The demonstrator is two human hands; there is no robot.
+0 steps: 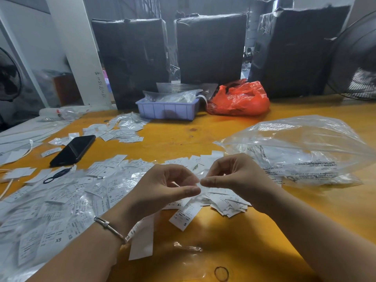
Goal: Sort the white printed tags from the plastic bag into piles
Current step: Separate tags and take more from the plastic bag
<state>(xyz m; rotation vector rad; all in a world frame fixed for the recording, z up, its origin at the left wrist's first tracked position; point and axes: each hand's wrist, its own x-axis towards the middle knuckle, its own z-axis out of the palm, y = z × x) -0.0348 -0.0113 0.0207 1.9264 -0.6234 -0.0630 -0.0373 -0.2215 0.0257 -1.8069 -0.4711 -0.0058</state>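
Clear plastic bag (301,151) holds tags; both hands, left hand (162,190) and right hand (234,176), pinch a small clear sleeve (200,176), axis unclear.

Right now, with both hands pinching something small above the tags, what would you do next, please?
Probably pull the pinched piece apart: the left hand and right hand both grip it over the loose tags, seemingly a small clear packet, though it is too blurred to be sure.

left hand (162,192): bare, no rings that I can spot, nails cut short
left wrist: slim silver bangle (109,227), looks like metal, with a little boxy clasp bit on top
right hand (236,176): bare too, short nails
arms: both forearms bare, no sleeves showing
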